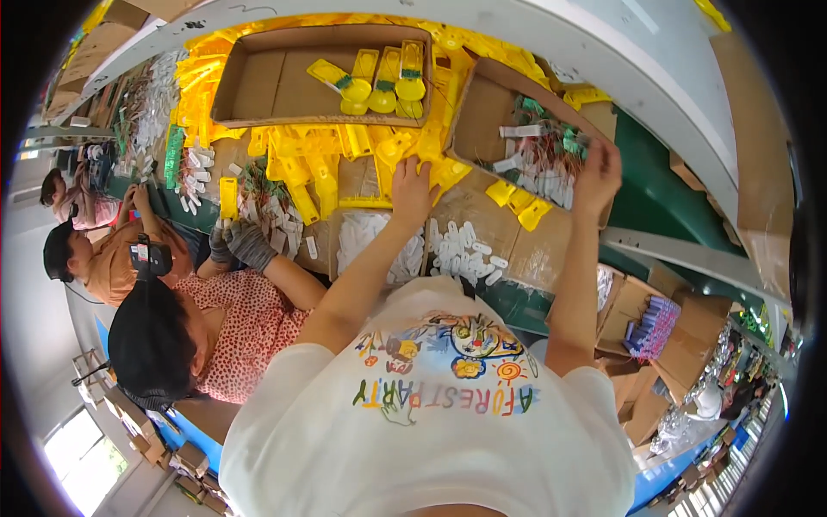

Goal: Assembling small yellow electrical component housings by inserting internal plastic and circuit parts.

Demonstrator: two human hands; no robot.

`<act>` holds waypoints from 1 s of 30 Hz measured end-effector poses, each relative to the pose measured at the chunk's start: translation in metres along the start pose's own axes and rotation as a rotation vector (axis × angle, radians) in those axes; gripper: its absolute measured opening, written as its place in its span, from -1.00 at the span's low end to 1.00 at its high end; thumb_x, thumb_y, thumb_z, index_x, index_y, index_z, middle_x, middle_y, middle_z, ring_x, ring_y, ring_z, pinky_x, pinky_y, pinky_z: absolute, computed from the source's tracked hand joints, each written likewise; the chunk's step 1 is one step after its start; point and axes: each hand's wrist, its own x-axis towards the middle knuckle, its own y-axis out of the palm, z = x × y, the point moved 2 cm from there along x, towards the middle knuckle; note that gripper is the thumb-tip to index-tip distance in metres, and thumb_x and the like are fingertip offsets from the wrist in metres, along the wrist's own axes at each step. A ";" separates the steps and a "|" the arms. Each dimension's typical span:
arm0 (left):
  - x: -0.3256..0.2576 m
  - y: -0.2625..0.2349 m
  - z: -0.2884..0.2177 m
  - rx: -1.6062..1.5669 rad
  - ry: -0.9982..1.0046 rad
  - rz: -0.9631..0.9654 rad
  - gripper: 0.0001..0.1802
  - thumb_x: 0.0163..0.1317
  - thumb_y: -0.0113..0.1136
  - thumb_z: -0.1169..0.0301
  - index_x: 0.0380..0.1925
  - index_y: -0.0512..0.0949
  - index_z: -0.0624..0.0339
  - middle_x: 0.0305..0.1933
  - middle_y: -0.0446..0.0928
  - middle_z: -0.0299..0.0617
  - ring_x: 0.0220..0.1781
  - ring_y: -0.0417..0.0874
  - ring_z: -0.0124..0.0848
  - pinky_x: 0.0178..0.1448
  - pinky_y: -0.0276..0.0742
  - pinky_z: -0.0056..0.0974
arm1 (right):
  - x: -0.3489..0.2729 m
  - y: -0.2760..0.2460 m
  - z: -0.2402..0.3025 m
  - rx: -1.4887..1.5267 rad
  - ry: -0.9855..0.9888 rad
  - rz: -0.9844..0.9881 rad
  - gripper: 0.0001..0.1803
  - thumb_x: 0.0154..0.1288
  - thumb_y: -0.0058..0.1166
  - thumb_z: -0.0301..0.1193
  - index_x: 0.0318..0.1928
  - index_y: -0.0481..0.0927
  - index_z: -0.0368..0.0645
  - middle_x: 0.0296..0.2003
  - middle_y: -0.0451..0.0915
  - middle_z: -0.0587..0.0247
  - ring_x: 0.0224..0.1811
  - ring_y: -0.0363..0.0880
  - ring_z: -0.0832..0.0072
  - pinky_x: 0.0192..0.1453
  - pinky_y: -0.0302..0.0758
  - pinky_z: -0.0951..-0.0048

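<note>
My left hand [413,193] reaches forward with fingers stretched out onto a pile of yellow plastic housings [323,177]. Its fingertips touch the housings, and no piece shows lifted in it. My right hand [598,177] is closed at the right rim of a tilted cardboard box [482,108], its fingers bent over the edge. That box holds white plastic pieces [547,179] with thin wires and green circuit boards [570,142]. Between my arms lie small white plastic covers [465,250]. A few yellow housings [519,203] rest against the box's near side.
Beyond my left hand, a long cardboard tray [276,73] holds several yellow assemblies [383,82]. At my left, a co-worker's gloved hands [245,246] hold a yellow housing [228,198]. A metal rail [689,258] and a carton with purple cylinders [652,327] stand at right.
</note>
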 end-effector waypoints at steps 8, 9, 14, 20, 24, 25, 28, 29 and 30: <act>0.003 -0.029 0.008 0.109 0.287 0.103 -0.64 -0.13 0.26 0.40 -0.27 0.43 0.19 -0.13 0.43 -0.10 -0.06 0.43 -0.08 0.05 0.30 -0.04 | -0.048 -0.124 0.052 0.337 0.031 -0.075 -0.82 0.40 -0.13 -0.36 -0.18 0.41 -0.22 -0.32 0.55 0.20 -0.24 0.52 0.51 -0.08 0.44 0.51; -0.002 -0.036 0.003 0.105 0.297 0.109 -0.64 -0.13 0.26 0.40 -0.27 0.43 0.19 -0.13 0.43 -0.10 -0.06 0.43 -0.08 0.05 0.30 -0.04 | -0.056 -0.136 0.024 0.319 -0.006 0.069 -0.82 0.41 -0.20 -0.36 -0.21 0.41 -0.20 -0.35 0.56 0.18 -0.30 0.54 0.50 -0.16 0.47 0.46; -0.003 -0.055 0.013 0.460 0.320 -0.045 -0.67 -0.12 0.27 0.40 -0.34 0.39 0.19 -0.25 0.47 -0.08 -0.10 0.49 -0.11 -0.01 0.35 -0.07 | -0.134 -0.100 -0.052 -0.419 0.165 0.486 -0.82 0.18 0.04 -0.42 -0.19 0.49 -0.13 -0.37 0.55 0.14 -0.39 0.58 0.35 -0.26 0.50 0.35; -0.009 -0.095 -0.014 0.073 0.025 -0.010 -0.74 0.08 0.19 0.33 -0.28 0.44 0.24 -0.24 0.54 -0.03 -0.11 0.56 -0.22 -0.03 0.42 -0.19 | -0.199 -0.067 -0.104 -0.462 -0.058 0.885 -0.81 -0.05 0.20 -0.43 -0.35 0.54 -0.08 -0.36 0.50 0.14 -0.29 0.55 0.17 -0.22 0.48 0.22; -0.057 -0.105 -0.046 -1.383 -0.895 0.338 -0.65 0.30 -0.01 0.14 -0.26 0.49 0.25 -0.39 0.55 -0.18 -0.44 0.58 -0.43 -0.42 0.46 -0.37 | -0.203 -0.070 -0.088 -0.502 -0.160 0.982 -0.85 -0.04 0.21 -0.43 -0.40 0.54 -0.06 -0.41 0.47 0.16 -0.33 0.54 0.16 -0.23 0.47 0.20; -0.068 -0.102 -0.059 -1.541 -0.905 0.349 -0.65 0.31 -0.01 0.11 -0.27 0.48 0.21 -0.44 0.52 -0.22 -0.53 0.53 -0.42 -0.47 0.45 -0.38 | -0.203 -0.072 -0.093 -0.511 -0.168 0.995 -0.86 -0.01 0.17 -0.41 -0.38 0.53 -0.06 -0.44 0.47 0.15 -0.36 0.54 0.13 -0.27 0.46 0.18; -0.083 -0.108 -0.085 -1.546 -0.854 0.437 -0.68 0.30 0.00 0.10 -0.21 0.42 0.13 -0.48 0.48 -0.29 -0.48 0.53 -0.40 -0.44 0.45 -0.35 | -0.202 -0.068 -0.093 -0.535 -0.120 0.969 -0.88 0.05 0.13 -0.39 -0.37 0.51 -0.09 -0.53 0.47 0.17 -0.45 0.54 0.18 -0.36 0.45 0.21; -0.085 -0.108 -0.088 -1.597 -0.860 0.469 -0.70 0.30 0.00 0.12 -0.20 0.41 0.11 -0.48 0.47 -0.28 -0.46 0.54 -0.39 -0.42 0.46 -0.35 | -0.200 -0.066 -0.092 -0.557 -0.051 0.925 -0.88 0.08 0.12 -0.38 -0.38 0.49 -0.11 -0.60 0.47 0.20 -0.51 0.53 0.25 -0.41 0.44 0.25; -0.085 -0.108 -0.091 -1.649 -0.865 0.503 -0.72 0.30 0.00 0.14 -0.19 0.40 0.08 -0.49 0.47 -0.28 -0.44 0.55 -0.37 -0.41 0.47 -0.35 | -0.196 -0.061 -0.083 -0.553 -0.059 0.927 -0.88 0.08 0.12 -0.38 -0.38 0.49 -0.11 -0.60 0.47 0.20 -0.51 0.53 0.25 -0.41 0.44 0.25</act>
